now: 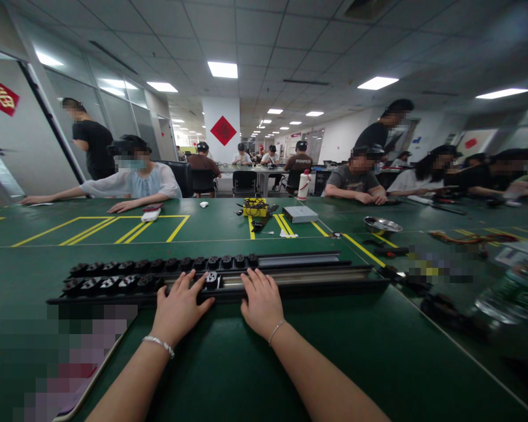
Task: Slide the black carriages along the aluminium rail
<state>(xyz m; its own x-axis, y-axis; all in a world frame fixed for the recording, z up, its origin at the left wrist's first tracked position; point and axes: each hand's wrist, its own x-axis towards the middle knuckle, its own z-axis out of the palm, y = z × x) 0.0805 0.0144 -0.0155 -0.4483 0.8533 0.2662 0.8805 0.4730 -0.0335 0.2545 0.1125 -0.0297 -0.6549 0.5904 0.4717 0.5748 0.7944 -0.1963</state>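
Observation:
Two long black rails lie side by side on the green table. Black plug-like blocks line the left part of the near rail (325, 276), and more of them fill the far rail (299, 259). Spread fingers of my left hand (178, 310) rest over the near rail, the index fingertip beside a single block (211, 280) with a pale top. My right hand (261, 302) lies flat, fingers stretched across the same rail, just right of that block. Parts of the rail and blocks are hidden under both hands.
Yellow tape marks the green table (334, 351). Beyond the rails are a yellow coil-wrapped item (256, 207), a grey box (300, 214) and a metal bowl (382, 224). A plastic bottle (513, 293) lies at right. Several people sit around the table.

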